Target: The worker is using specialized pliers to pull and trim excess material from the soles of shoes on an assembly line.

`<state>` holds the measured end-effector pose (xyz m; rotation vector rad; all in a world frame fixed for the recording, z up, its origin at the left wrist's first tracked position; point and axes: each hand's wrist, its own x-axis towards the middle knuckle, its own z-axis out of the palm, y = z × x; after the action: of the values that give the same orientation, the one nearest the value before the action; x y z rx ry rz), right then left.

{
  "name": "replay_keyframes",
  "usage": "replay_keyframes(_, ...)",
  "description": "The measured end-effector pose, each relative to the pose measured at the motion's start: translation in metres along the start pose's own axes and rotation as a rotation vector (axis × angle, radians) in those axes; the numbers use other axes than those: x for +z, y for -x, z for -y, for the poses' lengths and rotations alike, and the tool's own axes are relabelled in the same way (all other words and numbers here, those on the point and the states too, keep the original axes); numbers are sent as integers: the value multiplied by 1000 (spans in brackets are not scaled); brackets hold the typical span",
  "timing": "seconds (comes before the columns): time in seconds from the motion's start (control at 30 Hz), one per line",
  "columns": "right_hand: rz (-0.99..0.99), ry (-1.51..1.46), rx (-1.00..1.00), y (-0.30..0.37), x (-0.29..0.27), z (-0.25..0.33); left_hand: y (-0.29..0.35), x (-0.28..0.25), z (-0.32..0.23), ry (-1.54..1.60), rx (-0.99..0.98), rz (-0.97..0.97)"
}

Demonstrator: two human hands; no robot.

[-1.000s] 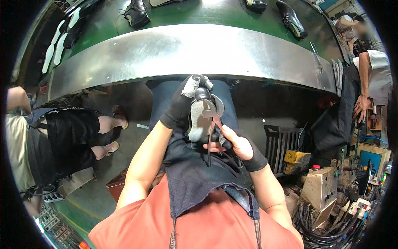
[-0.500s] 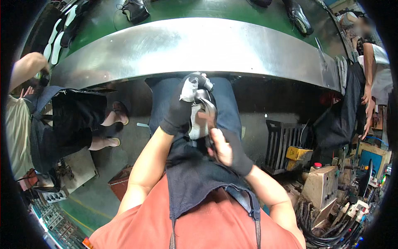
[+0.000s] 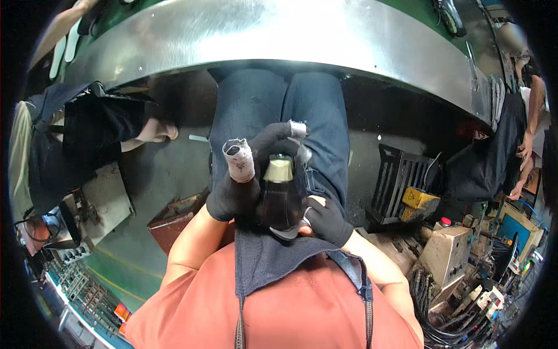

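A cluttered workshop, with a shiny metal tabletop (image 3: pixel 261 43) edge curving across the top. Below it, over the seated person's lap, is a black shoe (image 3: pixel 282 203). The left hand (image 3: pixel 247 177), gloved, curls around it. The gloved right hand (image 3: pixel 326 220) bends close beside its near end; whether it grips anything is unclear.

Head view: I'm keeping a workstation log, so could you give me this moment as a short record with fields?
Left hand: black glove, white wraps on two digits, gripping a dark shoe
Right hand: black glove, fingers curled beside the shoe's near end; hold unclear
Shoe position: in front of the wearer's body
Ahead: metal table edge
Right side: yellow box, red button
Left side: co-worker's dark apron
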<state>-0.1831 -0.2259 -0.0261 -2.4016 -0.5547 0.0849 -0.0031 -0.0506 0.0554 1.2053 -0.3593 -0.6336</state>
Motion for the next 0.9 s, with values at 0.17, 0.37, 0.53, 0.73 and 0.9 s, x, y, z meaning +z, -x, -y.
replay_keyframes(0.17, 32, 53, -21, 3, -10, 5, 4, -2, 6, 144, -178, 76)
replay_keyframes(0.37, -2, 30, -47, 9, -6, 9, 6, 7, 6, 61, -138, 6)
replay_keyframes(0.53, -30, -22, -15, 9, -6, 12, -6, 7, 6, -263, -63, -3)
replay_keyframes(0.73, -54, 5, 65, 16, -4, 13, -10, 3, 22, 244, -77, -88)
replay_keyframes(0.9, -71, -68, 66, 12, -9, 12, -5, -23, 51, 499, 27, -91)
